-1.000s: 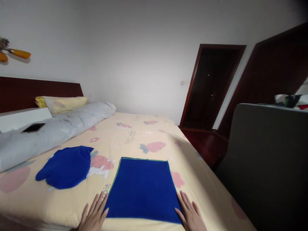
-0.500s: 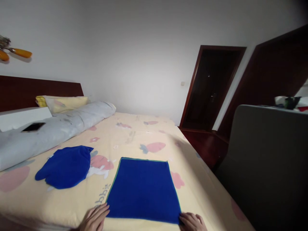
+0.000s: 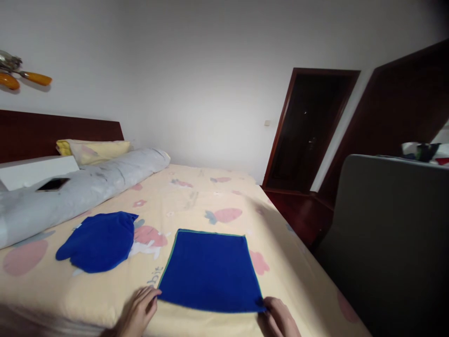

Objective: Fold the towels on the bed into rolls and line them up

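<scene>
A blue cloth point(image 3: 212, 271) with a thin green edge lies spread on the bed, its near edge bowed between my hands. My left hand point(image 3: 141, 308) pinches the near left corner between thumb and fingers. At the near right corner, my right hand point(image 3: 279, 316) has its fingers closed on the cloth. A second blue cloth point(image 3: 100, 241), crumpled and with a small white tag, rests on the bed to the left, touched by neither hand.
The bed point(image 3: 189, 206) has a patterned sheet. A long grey bolster point(image 3: 94, 182) lies at the left with a phone point(image 3: 53, 184) on it, near a yellow pillow point(image 3: 101, 150). A dark grey panel point(image 3: 389, 234) stands at the right.
Both hands have closed on the near corners and moved slightly up and away from me. The cloth's near edge has shifted with them and now curves.
</scene>
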`<state>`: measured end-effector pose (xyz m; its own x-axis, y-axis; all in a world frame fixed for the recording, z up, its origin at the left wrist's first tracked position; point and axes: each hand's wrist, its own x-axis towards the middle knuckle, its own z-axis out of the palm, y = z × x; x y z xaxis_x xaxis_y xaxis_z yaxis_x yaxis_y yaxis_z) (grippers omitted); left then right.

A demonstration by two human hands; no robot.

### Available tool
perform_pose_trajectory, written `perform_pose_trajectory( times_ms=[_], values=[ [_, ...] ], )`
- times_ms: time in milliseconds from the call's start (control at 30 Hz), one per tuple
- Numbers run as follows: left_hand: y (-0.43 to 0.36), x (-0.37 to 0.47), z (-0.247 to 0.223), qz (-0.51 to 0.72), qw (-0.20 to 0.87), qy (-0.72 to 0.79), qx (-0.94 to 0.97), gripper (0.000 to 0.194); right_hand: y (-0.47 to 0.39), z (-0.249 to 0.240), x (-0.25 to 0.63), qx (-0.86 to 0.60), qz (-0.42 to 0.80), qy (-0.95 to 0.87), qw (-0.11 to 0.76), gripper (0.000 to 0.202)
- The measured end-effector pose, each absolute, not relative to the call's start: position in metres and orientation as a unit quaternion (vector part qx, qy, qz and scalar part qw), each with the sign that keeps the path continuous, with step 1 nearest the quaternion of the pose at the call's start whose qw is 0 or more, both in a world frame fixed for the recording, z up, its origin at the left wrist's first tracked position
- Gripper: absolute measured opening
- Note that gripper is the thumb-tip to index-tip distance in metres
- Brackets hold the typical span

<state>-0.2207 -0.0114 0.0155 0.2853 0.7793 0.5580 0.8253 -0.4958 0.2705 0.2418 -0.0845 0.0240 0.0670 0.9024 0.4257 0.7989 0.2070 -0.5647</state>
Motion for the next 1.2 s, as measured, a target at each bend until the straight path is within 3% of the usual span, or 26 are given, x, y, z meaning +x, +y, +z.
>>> perform_pose_trajectory(
  times_ms=[200, 467, 567, 733, 833, 1067, 1200],
  values=[
    [0.016, -0.203, 0.017, -0.294, 0.003, -0.572, -0.766, 0.03, -0.053, 0.021, 0.241, -0.65, 0.119, -0.657, 0.364, 0.027],
    [0.011, -0.182, 0.006, -0.221, 0.101, -0.654, -0.717, 0.041, -0.044, 0.016, 0.226, -0.661, -0.083, -0.68, 0.307, 0.023],
    [-0.004, -0.134, 0.002, -0.226, 0.104, -0.565, -0.787, 0.054, -0.043, 0.012, 0.176, -0.583, -0.115, -0.736, 0.323, 0.032],
    [-0.021, -0.078, -0.006, -0.175, 0.046, -0.406, -0.896, 0.067, -0.037, -0.007, 0.12, -0.436, -0.096, -0.856, 0.262, 0.054],
    [-0.02, -0.101, 0.002, -0.139, 0.007, -0.448, -0.883, 0.065, -0.042, -0.01, 0.144, -0.458, -0.094, -0.849, 0.245, 0.065],
    [-0.009, -0.188, 0.024, -0.089, -0.05, -0.52, -0.848, 0.055, -0.064, 0.007, 0.228, -0.577, -0.004, -0.798, 0.172, 0.051],
    [-0.003, -0.206, 0.026, -0.12, -0.018, -0.497, -0.859, 0.056, -0.068, 0.017, 0.239, -0.574, 0.019, -0.79, 0.213, 0.05]
  ],
)
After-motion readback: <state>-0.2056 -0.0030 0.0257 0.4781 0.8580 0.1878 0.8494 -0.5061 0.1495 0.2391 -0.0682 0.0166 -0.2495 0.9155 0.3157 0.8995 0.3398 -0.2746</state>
